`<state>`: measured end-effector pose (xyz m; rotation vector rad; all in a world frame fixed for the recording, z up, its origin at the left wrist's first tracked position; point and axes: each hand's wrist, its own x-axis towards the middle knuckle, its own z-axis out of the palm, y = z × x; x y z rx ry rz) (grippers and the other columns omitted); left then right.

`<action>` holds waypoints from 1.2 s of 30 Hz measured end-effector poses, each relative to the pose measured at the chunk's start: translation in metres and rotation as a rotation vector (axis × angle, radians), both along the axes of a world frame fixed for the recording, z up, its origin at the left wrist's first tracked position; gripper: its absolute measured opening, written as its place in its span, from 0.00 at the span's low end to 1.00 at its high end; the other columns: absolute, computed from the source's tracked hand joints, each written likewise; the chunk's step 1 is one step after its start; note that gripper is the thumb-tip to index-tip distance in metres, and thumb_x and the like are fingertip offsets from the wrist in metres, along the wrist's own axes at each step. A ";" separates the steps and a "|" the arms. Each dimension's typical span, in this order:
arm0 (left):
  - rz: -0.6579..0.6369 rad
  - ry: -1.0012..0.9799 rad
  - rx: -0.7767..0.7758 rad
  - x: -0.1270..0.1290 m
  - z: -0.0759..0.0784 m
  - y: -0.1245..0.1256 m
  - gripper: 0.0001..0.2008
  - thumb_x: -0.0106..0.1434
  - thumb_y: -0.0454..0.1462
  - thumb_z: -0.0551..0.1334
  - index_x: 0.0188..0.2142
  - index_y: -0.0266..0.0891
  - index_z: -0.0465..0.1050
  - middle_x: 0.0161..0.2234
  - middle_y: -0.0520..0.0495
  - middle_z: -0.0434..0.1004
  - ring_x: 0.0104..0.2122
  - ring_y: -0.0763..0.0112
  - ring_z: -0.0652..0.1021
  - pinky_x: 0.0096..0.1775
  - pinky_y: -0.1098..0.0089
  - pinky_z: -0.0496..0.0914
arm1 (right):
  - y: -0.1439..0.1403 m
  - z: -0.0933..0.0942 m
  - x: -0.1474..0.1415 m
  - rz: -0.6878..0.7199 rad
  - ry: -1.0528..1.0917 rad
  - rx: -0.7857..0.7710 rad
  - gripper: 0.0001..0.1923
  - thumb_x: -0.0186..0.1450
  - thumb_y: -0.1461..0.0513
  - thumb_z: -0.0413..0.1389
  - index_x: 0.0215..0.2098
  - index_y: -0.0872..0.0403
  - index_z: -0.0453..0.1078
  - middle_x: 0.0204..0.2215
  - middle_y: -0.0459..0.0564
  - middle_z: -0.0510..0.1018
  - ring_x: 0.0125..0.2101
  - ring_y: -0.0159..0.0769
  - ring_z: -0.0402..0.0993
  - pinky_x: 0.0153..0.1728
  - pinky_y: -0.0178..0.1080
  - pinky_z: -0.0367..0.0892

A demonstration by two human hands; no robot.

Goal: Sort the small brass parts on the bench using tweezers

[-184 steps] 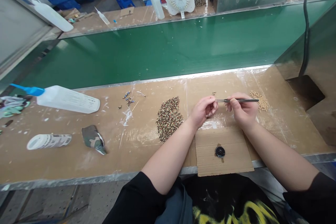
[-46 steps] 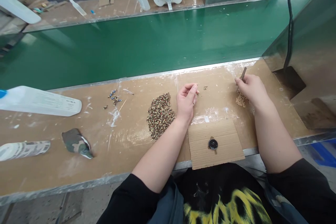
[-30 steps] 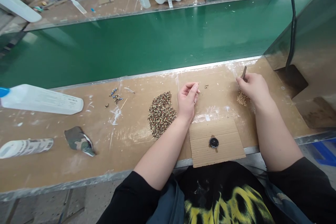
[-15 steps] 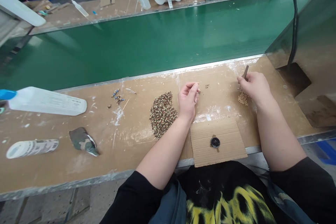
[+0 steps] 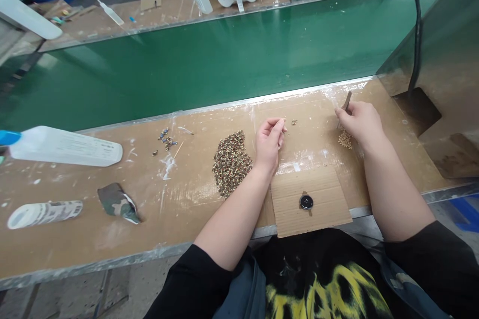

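My left hand (image 5: 268, 143) is closed in a pinch just right of a heap of small brass-coloured metal parts (image 5: 230, 163). Whatever sits between its fingertips is too small to make out. My right hand (image 5: 361, 122) grips a pair of tweezers (image 5: 348, 101), their upper end sticking up past the fingers. Below that hand lies a small pile of tiny golden pieces (image 5: 345, 139). A few loose metal parts (image 5: 294, 122) rest between the hands. Nearer to me, a round black disc (image 5: 306, 202) sits on a piece of corrugated cardboard (image 5: 329, 184).
At left lie a white bottle with a blue cap (image 5: 67, 146), a white printed tube (image 5: 45, 213) and a camouflage cloth (image 5: 118, 202). Small blue-tipped parts (image 5: 167, 139) are scattered nearby. Beyond the bench runs a green belt (image 5: 224, 65). A metal housing (image 5: 441, 84) with a black cable rises at right.
The view has shifted slightly. My right hand, with the tweezers, stays by the golden pile, and my left hand keeps its pinch with hardly any movement.
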<state>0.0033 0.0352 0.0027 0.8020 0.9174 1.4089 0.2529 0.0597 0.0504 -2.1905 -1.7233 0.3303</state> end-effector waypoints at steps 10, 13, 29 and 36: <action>-0.005 -0.010 -0.025 0.000 0.000 0.000 0.11 0.63 0.44 0.72 0.35 0.41 0.76 0.28 0.53 0.73 0.18 0.84 0.61 0.19 0.76 0.50 | 0.002 -0.005 -0.002 0.030 0.000 -0.013 0.18 0.70 0.55 0.56 0.23 0.51 0.64 0.26 0.56 0.77 0.32 0.48 0.75 0.29 0.42 0.54; -0.007 -0.011 -0.037 0.000 0.000 0.000 0.12 0.63 0.45 0.72 0.36 0.40 0.76 0.28 0.54 0.73 0.17 0.85 0.61 0.19 0.76 0.50 | 0.002 -0.007 -0.002 0.037 0.006 -0.007 0.18 0.70 0.55 0.56 0.23 0.51 0.64 0.25 0.55 0.77 0.31 0.47 0.74 0.30 0.42 0.55; -0.248 0.170 -0.048 0.003 0.003 -0.005 0.16 0.64 0.50 0.67 0.33 0.40 0.73 0.31 0.51 0.78 0.19 0.82 0.64 0.21 0.75 0.54 | -0.021 -0.020 -0.048 0.370 0.939 0.293 0.25 0.67 0.41 0.62 0.28 0.52 0.78 0.18 0.44 0.68 0.19 0.30 0.60 0.21 0.37 0.55; -0.379 0.401 0.096 0.004 0.002 -0.012 0.16 0.70 0.48 0.63 0.33 0.39 0.74 0.30 0.51 0.78 0.22 0.79 0.67 0.28 0.74 0.64 | -0.027 -0.023 -0.057 0.470 1.016 0.329 0.24 0.69 0.43 0.63 0.28 0.53 0.78 0.19 0.44 0.70 0.19 0.29 0.61 0.21 0.36 0.55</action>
